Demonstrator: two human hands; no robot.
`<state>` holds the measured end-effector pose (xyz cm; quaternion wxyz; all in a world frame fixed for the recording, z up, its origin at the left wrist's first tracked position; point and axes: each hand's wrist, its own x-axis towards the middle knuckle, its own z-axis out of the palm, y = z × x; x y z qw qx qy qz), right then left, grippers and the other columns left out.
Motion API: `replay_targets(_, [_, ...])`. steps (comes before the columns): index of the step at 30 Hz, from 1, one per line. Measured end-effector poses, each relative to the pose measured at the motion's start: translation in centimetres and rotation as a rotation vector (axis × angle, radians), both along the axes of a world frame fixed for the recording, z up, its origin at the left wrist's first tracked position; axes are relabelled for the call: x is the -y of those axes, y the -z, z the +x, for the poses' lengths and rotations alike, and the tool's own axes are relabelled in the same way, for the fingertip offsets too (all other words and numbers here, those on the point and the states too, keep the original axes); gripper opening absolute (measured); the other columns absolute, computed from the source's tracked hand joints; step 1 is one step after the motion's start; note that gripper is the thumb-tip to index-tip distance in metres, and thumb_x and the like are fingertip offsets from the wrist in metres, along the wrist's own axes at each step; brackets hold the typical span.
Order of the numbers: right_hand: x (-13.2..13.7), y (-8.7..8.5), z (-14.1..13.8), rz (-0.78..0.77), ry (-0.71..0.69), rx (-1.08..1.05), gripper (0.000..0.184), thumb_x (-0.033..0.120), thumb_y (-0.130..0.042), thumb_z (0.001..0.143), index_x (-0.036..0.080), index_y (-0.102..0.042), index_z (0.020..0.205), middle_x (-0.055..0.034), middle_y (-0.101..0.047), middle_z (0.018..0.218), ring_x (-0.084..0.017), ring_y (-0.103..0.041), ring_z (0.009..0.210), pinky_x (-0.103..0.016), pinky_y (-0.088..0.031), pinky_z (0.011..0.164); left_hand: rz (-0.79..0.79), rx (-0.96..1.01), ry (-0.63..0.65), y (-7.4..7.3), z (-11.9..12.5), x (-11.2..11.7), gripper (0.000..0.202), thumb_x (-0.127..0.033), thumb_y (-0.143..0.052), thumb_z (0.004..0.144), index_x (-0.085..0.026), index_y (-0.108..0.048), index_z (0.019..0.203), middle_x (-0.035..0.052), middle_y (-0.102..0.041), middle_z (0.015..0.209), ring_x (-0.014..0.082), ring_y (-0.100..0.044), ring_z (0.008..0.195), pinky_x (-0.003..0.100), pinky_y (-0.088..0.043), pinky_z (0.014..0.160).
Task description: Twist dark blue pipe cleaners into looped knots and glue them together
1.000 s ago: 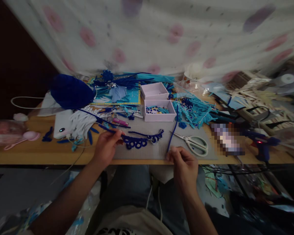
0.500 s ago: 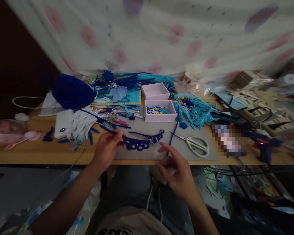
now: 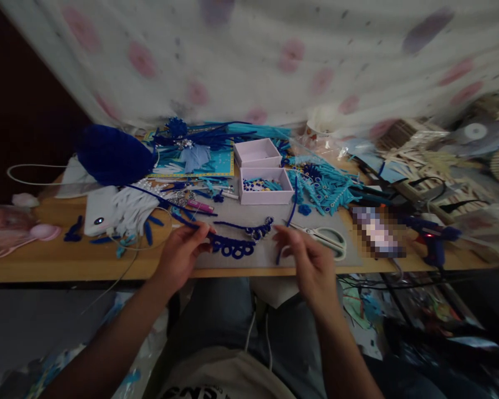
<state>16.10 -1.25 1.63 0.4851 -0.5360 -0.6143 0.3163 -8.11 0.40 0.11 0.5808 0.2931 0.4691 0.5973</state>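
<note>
My left hand [image 3: 183,249] is closed in a pinch on a dark blue pipe cleaner strip [image 3: 232,246] bent into a row of loops. The strip's right part curves up to silver-trimmed small loops [image 3: 266,226], and a long straight stem runs off to the left of my fingers. My right hand [image 3: 310,255] is just right of the strip's end, slightly blurred, fingers bent and apart. A separate blue pipe cleaner [image 3: 293,205] lies on the grey mat [image 3: 220,263], partly hidden behind those fingers. Pale-handled scissors [image 3: 331,239] lie right of that hand, partly covered.
Behind the mat stand a white box [image 3: 266,197] of beads and an open white box [image 3: 258,152]. Turquoise pipe cleaner pieces [image 3: 332,188] are heaped to their right. A dark blue bundle [image 3: 112,155] lies left; a glue gun [image 3: 432,235] rests right, near a blurred-out object [image 3: 376,230].
My right hand has moved up and right, turning so its back partly covers the scissors. My left hand keeps its pinch on the looped strip. The view has shifted slightly.
</note>
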Motion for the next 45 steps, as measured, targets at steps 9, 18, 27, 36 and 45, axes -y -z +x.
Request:
replay_targets(9, [-2.3,2.1,12.4,-0.059,-0.039,1.251,0.043,0.014,-0.051,0.090,0.014,-0.065,0.130,-0.0188,-0.072,0.108,-0.033,-0.069,0.098,-0.042,-0.053,0.084,-0.024,0.136,0.084,0.2,0.9,-0.7,0.035,-0.038,-0.096,0.058,-0.016,-0.072,0.071,0.0016,-0.071,0.074,0.0120,-0.063,0.063,0.021,-0.051,0.049])
replay_targets(18, [-0.5,0.2,13.9,-0.263,-0.108,0.787,0.046,0.032,-0.066,0.083,0.018,-0.057,0.126,-0.0075,-0.074,0.083,-0.023,-0.067,0.068,-0.032,-0.051,0.064,0.011,0.147,0.100,0.0,1.6,-0.9,0.034,-0.038,-0.095,0.059,-0.016,-0.071,0.070,0.0008,-0.071,0.075,0.0111,-0.063,0.063,0.019,-0.051,0.048])
replay_targets(27, [7.0,-1.0,9.6,-0.291,-0.101,-0.143,0.090,0.047,-0.098,0.049,0.026,-0.064,0.130,-0.0052,-0.071,0.091,-0.024,-0.067,0.079,-0.032,-0.055,0.068,0.019,0.149,0.173,-0.2,3.3,-0.5,0.034,-0.039,-0.094,0.062,-0.016,-0.071,0.073,0.0003,-0.070,0.074,0.0114,-0.063,0.065,0.019,-0.050,0.050])
replay_targets(36, [6.8,-2.4,4.6,-0.126,-0.074,0.238,0.049,0.050,-0.088,0.068,0.023,-0.069,0.104,-0.0043,-0.073,0.092,-0.023,-0.065,0.081,-0.030,-0.050,0.072,0.011,0.122,0.195,-1.0,4.8,0.9,0.035,-0.042,-0.094,0.060,-0.017,-0.072,0.070,-0.0002,-0.069,0.074,0.0108,-0.061,0.063,0.020,-0.051,0.052])
replay_targets(45, [6.3,-2.0,3.9,-0.132,-0.119,0.178,0.050,0.048,-0.089,0.068,0.021,-0.073,0.108,-0.0049,-0.077,0.094,-0.023,-0.069,0.082,-0.030,-0.052,0.073,0.026,0.096,0.211,-0.9,5.2,1.4,0.034,-0.043,-0.094,0.061,-0.018,-0.073,0.069,-0.0004,-0.070,0.073,0.0119,-0.063,0.066,0.021,-0.054,0.055])
